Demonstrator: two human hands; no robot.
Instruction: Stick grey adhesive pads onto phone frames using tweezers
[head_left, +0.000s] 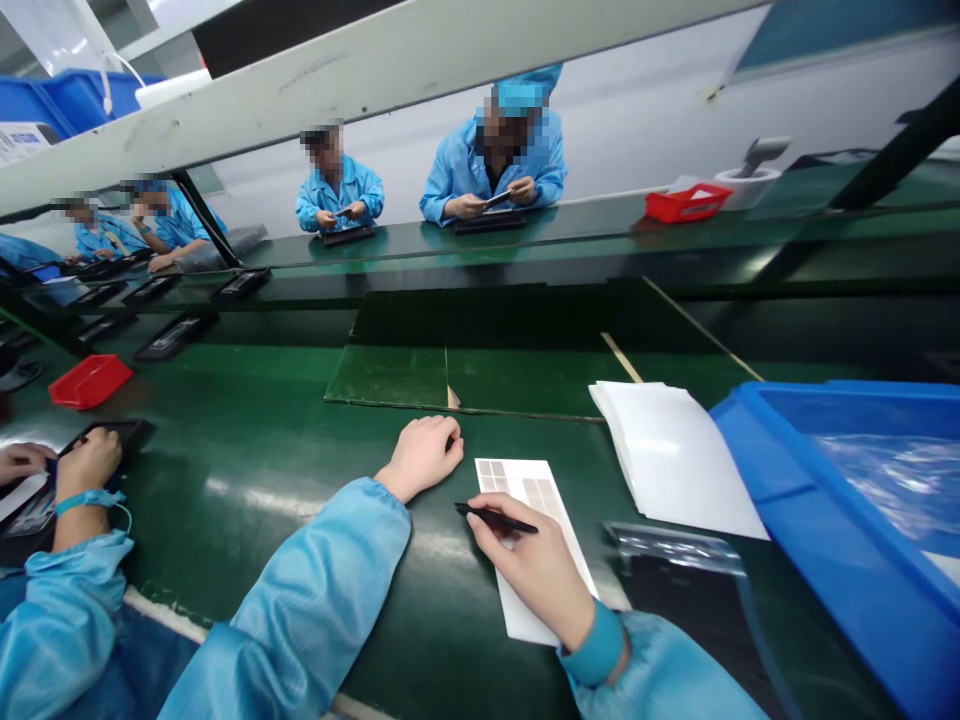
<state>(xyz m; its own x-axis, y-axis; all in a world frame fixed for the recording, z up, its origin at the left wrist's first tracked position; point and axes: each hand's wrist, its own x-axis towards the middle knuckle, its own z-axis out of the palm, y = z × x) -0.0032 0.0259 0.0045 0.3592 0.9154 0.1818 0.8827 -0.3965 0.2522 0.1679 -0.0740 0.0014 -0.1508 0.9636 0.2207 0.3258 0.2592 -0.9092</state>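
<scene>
My right hand point(536, 565) is closed in a pen-like grip on a slim black pen-like tool point(499, 518), which points left. Whether it is a pen or tweezers I cannot tell. Under that hand lies a white sheet point(523, 612) with greyish-beige rectangles in blocks, partly covered by the hand. My left hand point(424, 455) is curled closed on the green tabletop, just left of the sheet's top edge. A small dark spot shows between its fingers, too little to name.
Right of the sheet are a stack of white papers point(679, 450), a clear plastic bag with something dark point(682, 590) and a blue bin point(840, 560). A red tray point(90, 381) stands left. A co-worker's hands point(90, 455) work close by on the left; other people sit across the line.
</scene>
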